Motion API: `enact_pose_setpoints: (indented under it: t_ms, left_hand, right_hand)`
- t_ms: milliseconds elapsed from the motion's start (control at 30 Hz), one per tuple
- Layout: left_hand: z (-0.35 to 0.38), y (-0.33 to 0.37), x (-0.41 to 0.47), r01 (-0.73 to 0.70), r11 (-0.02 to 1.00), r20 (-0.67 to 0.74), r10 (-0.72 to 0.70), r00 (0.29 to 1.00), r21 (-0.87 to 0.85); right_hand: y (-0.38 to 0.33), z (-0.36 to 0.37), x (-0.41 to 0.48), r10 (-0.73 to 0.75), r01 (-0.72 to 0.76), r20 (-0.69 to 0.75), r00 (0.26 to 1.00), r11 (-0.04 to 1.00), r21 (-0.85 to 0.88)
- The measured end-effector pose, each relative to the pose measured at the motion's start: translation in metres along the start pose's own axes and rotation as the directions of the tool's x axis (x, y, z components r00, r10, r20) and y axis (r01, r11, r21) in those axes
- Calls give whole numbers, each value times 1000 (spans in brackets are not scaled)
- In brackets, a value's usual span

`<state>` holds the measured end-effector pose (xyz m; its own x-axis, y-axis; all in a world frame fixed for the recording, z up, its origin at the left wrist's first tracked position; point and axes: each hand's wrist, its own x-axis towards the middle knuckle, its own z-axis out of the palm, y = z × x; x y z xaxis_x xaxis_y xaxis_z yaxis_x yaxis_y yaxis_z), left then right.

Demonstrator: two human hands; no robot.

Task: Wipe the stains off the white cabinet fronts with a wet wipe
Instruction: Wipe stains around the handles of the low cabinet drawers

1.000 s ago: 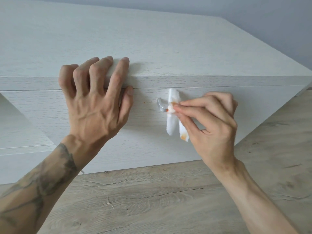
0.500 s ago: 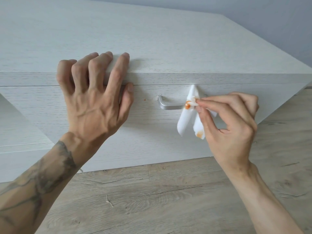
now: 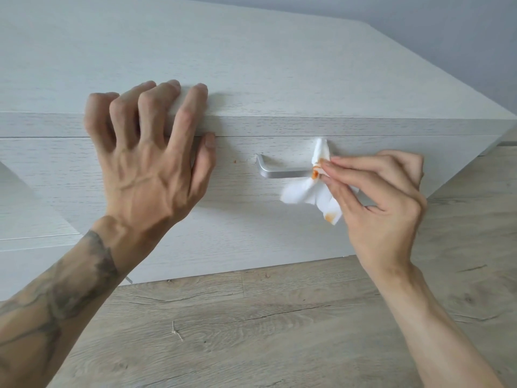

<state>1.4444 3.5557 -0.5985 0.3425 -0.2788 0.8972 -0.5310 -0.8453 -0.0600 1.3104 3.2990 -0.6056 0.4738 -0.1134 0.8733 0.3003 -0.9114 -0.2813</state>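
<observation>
A white wood-grain cabinet (image 3: 251, 65) fills the upper view, its drawer front (image 3: 237, 214) facing me. My right hand (image 3: 380, 203) pinches a crumpled white wet wipe (image 3: 313, 191) with orange smears against the right part of the silver drawer handle (image 3: 279, 172). The handle's right end is hidden by the wipe and fingers. A small orange speck (image 3: 235, 161) sits on the drawer front left of the handle. My left hand (image 3: 148, 163) rests spread over the cabinet's top front edge, fingers on top and thumb on the drawer front, holding nothing.
Grey-brown wood-look floor (image 3: 265, 326) spreads below the cabinet. A grey wall (image 3: 447, 29) rises behind it. The cabinet's right corner (image 3: 503, 121) ends near the frame's right edge. A lower white panel (image 3: 25, 236) shows at the far left.
My right hand has slid the wipe rightwards along the handle, uncovering its left end and bar. A new orange smear shows on the wipe. My left hand has stayed on the edge.
</observation>
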Motion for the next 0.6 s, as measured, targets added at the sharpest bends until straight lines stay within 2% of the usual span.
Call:
enact_pose_setpoints:
  t_ms: [233,367,500,600]
  left_hand:
    - [1,0,0,3,1000,-15,-3,1000,11]
    - [1,0,0,6,1000,-14,-6,1000,13]
    - [3,0,0,-2,1000,-22,3,1000,20]
    - [5,-2,0,-9,999,-24,10,1000,35]
  right_hand:
    - [-2,4,11,-61,60,55,997,998,10]
    - [-7,5,5,9,-10,22,1000,999,36]
    - [-35,34,12,-54,53,14,998,997,57]
    - [-41,38,9,-60,60,-27,998,998,12]
